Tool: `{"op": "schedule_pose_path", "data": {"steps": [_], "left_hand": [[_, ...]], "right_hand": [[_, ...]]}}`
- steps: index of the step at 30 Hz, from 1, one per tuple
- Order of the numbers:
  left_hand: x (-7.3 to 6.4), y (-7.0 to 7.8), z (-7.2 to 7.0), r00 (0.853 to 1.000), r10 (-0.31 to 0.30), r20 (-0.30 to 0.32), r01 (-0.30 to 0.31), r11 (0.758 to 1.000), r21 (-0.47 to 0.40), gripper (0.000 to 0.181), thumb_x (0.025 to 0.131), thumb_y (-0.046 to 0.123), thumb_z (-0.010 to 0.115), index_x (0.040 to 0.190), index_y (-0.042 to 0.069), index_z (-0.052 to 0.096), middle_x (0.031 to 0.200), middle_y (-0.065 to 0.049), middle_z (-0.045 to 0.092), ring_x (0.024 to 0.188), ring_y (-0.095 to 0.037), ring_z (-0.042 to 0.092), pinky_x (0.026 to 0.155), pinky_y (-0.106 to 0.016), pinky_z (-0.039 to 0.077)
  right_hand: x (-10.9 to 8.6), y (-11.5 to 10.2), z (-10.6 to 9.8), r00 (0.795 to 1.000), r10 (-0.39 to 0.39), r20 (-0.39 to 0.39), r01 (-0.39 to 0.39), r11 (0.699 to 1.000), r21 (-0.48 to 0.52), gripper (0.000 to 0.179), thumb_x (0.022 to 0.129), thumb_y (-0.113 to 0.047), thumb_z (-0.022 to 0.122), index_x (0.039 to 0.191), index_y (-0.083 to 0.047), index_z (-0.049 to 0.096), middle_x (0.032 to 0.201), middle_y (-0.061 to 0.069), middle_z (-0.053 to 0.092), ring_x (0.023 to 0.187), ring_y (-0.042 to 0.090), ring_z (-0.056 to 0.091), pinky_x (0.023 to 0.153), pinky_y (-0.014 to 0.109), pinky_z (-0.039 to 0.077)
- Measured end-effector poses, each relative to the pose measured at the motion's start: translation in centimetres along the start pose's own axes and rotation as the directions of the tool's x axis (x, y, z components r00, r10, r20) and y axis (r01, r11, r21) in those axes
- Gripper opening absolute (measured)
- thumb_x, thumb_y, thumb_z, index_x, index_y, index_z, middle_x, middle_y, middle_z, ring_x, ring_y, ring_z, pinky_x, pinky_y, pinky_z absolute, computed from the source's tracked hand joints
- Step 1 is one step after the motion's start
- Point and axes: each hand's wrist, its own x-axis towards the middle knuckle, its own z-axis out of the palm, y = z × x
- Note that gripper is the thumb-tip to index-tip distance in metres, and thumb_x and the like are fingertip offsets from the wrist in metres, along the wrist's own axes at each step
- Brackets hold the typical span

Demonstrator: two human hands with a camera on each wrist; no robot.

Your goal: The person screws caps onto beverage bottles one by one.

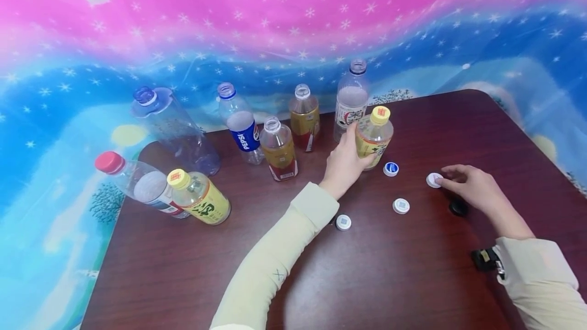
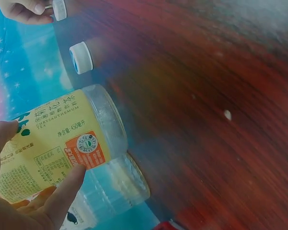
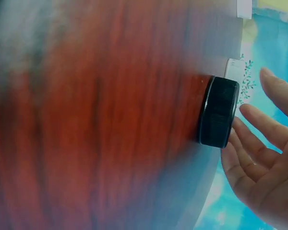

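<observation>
A yellow-capped chrysanthemum tea bottle (image 1: 380, 136) is gripped round its label by my left hand (image 1: 345, 163); the label (image 2: 62, 139) shows large in the left wrist view. Right behind it stands an uncapped clear bottle (image 1: 352, 97). My right hand (image 1: 472, 191) is at a white bottle cap (image 1: 431, 181), with a fingertip over the cap's edge in the head view. Its thumb and fingers are spread apart in the right wrist view. A black cap (image 3: 219, 111) lies close by its fingers. Between the hands are a blue-topped cap (image 1: 391, 168) and another white cap (image 1: 401, 206).
Left on the table stand an uncapped Pepsi bottle (image 1: 245, 136), two uncapped gold-labelled bottles (image 1: 281, 154), a large clear bottle (image 1: 183, 136), a red-capped bottle (image 1: 144, 183) and another yellow-capped tea bottle (image 1: 206, 202). One more white cap (image 1: 343, 222) lies near the left sleeve.
</observation>
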Motion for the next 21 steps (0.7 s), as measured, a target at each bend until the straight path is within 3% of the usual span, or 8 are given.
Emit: {"op": "schedule_pose_path", "data": {"steps": [9, 21], "left_hand": [[0.8, 1.1, 1.4, 1.000, -0.012, -0.007, 0.013, 0.999, 0.029, 0.085, 0.082, 0.037, 0.074, 0.149, 0.019, 0.025, 0.135, -0.003, 0.054, 0.113, -0.020, 0.063, 0.088, -0.041, 0.054], [0.9, 1.7, 1.7, 0.999, -0.047, 0.000, 0.047, 0.998, 0.039, 0.083, 0.083, 0.038, 0.073, 0.148, 0.017, 0.026, 0.139, -0.002, 0.053, 0.116, -0.020, 0.062, 0.090, -0.038, 0.054]], "right_hand": [[0.5, 0.0, 0.3, 0.998, -0.052, 0.046, 0.053, 0.998, -0.033, 0.052, 0.088, -0.027, 0.068, 0.123, 0.009, 0.055, 0.111, 0.033, 0.060, 0.099, 0.049, 0.058, 0.080, 0.058, 0.046], [0.6, -0.3, 0.5, 0.997, -0.061, 0.047, 0.063, 0.997, -0.054, 0.041, 0.084, -0.023, 0.072, 0.111, 0.006, 0.063, 0.108, 0.031, 0.059, 0.094, 0.046, 0.058, 0.075, 0.056, 0.047]]}}
